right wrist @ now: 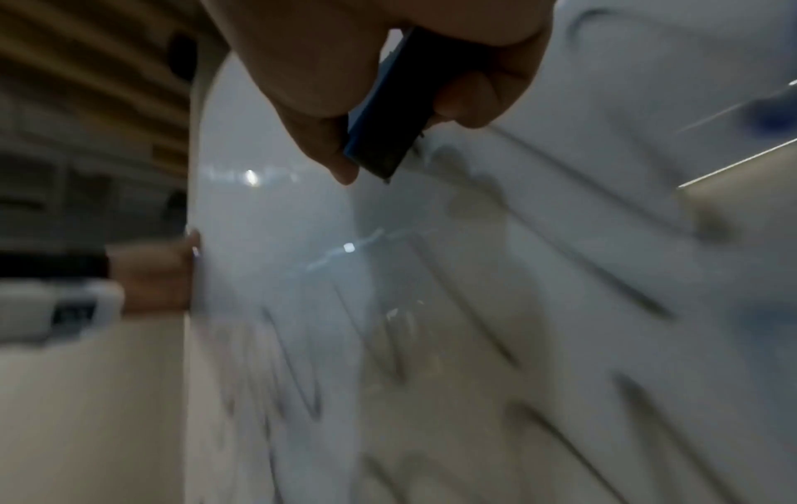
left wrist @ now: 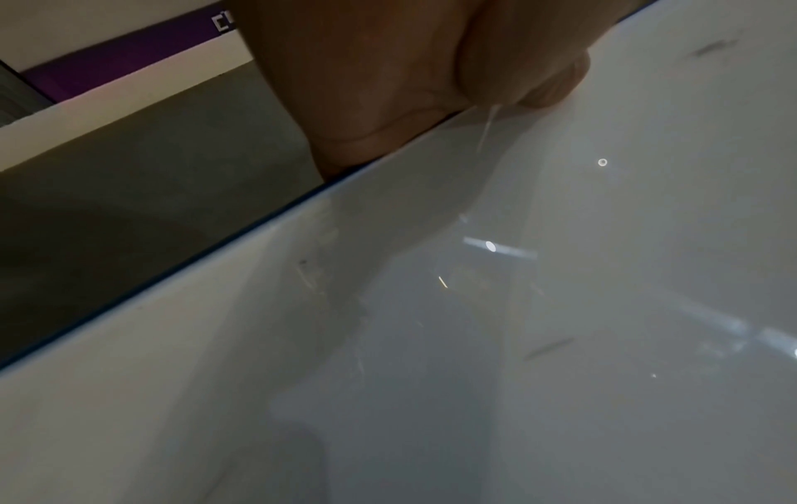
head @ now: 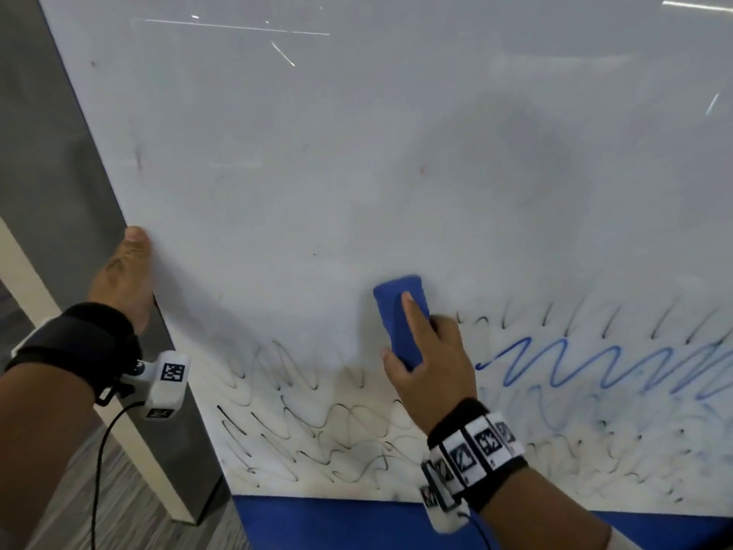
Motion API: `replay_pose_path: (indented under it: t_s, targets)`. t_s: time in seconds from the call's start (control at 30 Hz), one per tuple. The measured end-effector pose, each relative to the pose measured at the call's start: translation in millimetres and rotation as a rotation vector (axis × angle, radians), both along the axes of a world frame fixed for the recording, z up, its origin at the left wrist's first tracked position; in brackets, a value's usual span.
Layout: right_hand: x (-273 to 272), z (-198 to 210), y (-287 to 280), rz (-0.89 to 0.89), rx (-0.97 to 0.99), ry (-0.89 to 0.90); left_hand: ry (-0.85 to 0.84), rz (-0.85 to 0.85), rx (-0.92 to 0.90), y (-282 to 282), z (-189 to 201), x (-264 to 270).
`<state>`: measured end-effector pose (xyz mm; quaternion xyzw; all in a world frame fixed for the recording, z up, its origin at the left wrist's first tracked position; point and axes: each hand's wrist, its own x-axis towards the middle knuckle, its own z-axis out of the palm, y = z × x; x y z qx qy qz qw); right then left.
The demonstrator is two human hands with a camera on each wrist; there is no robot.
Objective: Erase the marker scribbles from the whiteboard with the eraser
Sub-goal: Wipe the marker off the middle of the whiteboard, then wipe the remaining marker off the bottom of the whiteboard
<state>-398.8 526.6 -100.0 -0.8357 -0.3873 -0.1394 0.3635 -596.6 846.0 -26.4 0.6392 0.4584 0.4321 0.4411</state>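
The left hand's fingers are hidden behind the whiteboard (head: 357, 152) edge (only the thumb (head: 137, 236) shows); the blue scribble (head: 595, 367) runs off at the right; the right-wrist view is motion-blurred.

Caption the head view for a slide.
Right hand wipes eraser over scribbles while left hand grips the whiteboard edge.

You're wearing black wrist straps (head: 75, 335) on both arms; white camera modules (head: 164, 385) with black square tags and black cables (head: 99, 470) are hanging off them. Right strap (head: 478, 454) is carrying a tag row.
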Motion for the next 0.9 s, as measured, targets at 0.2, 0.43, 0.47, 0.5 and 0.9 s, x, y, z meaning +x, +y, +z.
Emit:
replay_pose_path:
  t_s: [0.2, 0.43, 0.47, 0.5, 0.9]
  targets:
    - [-7.0, -50.8, -30.5, 0.022, -0.254, 0.15, -0.026, -0.02, -0.021, -13.8, 4.0, 7.8]
    - [14.2, 4.9, -12.8, -0.044, 0.079, 0.009, -0.099, -0.026, -0.019, -10.2, 3.1, 7.5]
    - [13.7, -4.1, -18.8, -0.047, 0.053, 0.004, -0.133, -0.039, -0.019, -11.8, 3.5, 6.6]
    - [13.0, -17.3, -26.0, -0.048, 0.021, 0.017, -0.163, -0.049, -0.018, -10.7, 3.1, 5.5]
    - [2.9, 42.4, 30.6, -0.008, 0.221, -0.062, -0.163, -0.089, 0.001, -8.6, 3.8, 4.9]
